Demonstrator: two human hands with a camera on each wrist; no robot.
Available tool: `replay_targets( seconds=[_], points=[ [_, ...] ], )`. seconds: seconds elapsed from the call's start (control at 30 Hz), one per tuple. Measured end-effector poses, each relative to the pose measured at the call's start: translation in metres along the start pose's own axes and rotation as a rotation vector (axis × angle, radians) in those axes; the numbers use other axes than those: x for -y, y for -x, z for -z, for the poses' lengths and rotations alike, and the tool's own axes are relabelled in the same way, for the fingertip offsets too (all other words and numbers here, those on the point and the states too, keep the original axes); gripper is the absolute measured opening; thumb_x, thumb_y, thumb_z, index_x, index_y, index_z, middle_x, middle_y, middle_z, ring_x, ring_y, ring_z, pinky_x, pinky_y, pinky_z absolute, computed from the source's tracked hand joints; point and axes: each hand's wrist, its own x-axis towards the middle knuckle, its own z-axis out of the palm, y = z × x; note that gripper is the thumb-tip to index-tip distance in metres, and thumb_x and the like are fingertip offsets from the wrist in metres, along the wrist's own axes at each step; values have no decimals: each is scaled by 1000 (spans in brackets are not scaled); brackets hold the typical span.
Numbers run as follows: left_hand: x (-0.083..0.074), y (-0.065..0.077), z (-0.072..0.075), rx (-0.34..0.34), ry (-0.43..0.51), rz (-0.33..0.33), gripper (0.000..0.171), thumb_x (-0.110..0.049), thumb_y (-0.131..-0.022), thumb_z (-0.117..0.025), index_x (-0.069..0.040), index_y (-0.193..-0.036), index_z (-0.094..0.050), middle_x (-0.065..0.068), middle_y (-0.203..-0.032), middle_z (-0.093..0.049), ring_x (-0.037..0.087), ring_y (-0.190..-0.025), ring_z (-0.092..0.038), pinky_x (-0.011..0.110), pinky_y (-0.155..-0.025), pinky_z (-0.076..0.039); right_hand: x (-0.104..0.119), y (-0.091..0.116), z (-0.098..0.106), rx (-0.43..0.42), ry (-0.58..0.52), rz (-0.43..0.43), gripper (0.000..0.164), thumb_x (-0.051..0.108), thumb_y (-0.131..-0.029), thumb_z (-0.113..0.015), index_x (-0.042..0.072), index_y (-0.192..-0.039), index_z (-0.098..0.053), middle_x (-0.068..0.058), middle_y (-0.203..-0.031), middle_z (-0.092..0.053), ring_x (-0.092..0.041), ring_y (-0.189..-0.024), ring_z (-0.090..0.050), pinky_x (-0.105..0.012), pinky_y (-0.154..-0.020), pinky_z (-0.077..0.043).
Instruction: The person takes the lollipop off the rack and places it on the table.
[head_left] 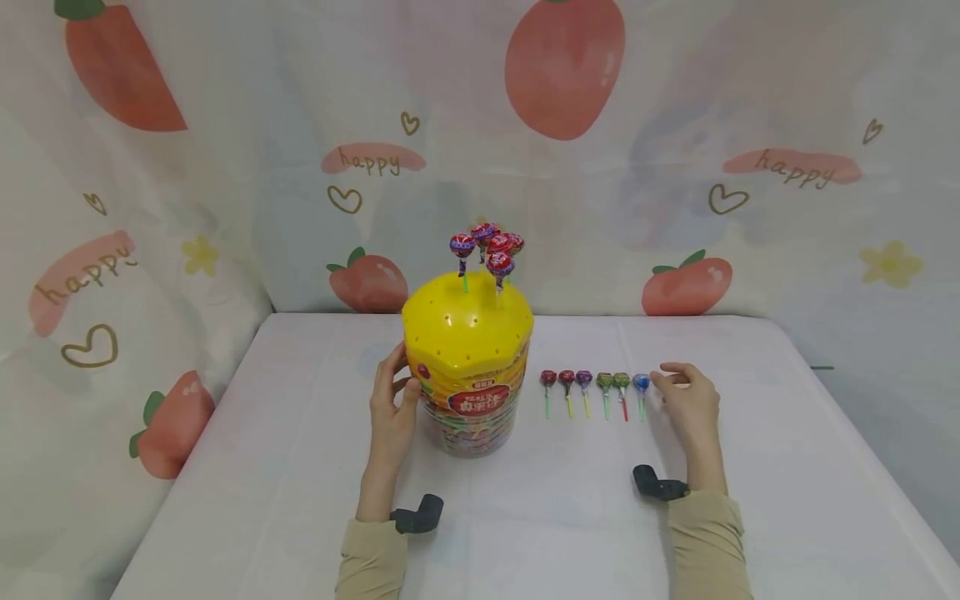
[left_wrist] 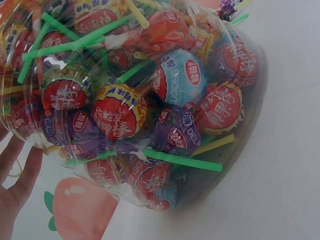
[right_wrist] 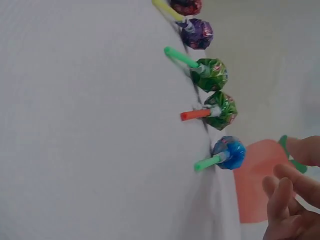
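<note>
While the left hand [head_left: 392, 404] lays relaxed fingers against it, tub [head_left: 480, 404] on surface [head_left: 555, 517] likely heavy, slick | blue lollipop [head_left: 641, 382], rightmost there: likely light, hard; pinch wrapped head | right hand [head_left: 688, 404]: thumb and fingers parted, empty, just beside

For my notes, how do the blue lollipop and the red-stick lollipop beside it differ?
Wrapper: mainly blue on the blue lollipop, mainly green on the red-stick lollipop. Stick: green on the blue lollipop, red on the red-stick lollipop. Place: the blue lollipop is nearest the right hand; the red-stick lollipop is next in the row. Both lie on the white table.
</note>
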Motion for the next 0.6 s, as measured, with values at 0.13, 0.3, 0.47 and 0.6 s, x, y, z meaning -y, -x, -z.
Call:
replay_targets(
  seconds=[0.13, 0.3, 0.47, 0.6],
  points=[
    [0, 0, 0, -3, -1, -1, 53, -29, -99, -52, 0, -142, -41, 24, -133, -50, -13, -116, -40, 12, -96, -40, 13, 5, 6, -38, -22, 29, 38, 32, -91, -63, 9, -122, -63, 4, -88, -60, 6, -56, -47, -18, -56, -39],
    [0, 0, 0, -2, 0, -3, 53, -27, -99, -52, 1, -142, -40, 25, -133, -49, -13, -116, -39, 9, -95, -39, 35, 17, 12, -72, -104, 83, 34, 29, -91, -65, 11, -119, -65, 17, -81, -54, 7, -55, -49, -16, -55, -40],
    [-1, 0, 0, -4, 8, -4, 53, -28, -99, -52, 1, -142, -40, 25, -133, -49, -12, -116, -40, 9, -96, -39, 62, 34, 14, -68, -211, 135, 31, 26, -90, -67, 12, -117, -67, 21, -79, -52, 1, -60, -50, -16, -54, -40],
    [-1, 1, 0, 1, 5, 6, 53, -29, -99, -51, -1, -143, -40, 23, -133, -50, -5, -118, -42, 10, -96, -38, 79, 47, 16, -51, -294, 216, 28, 21, -89, -69, 9, -115, -67, 19, -80, -53, 0, -63, -48, -16, -51, -37]
  ],
)
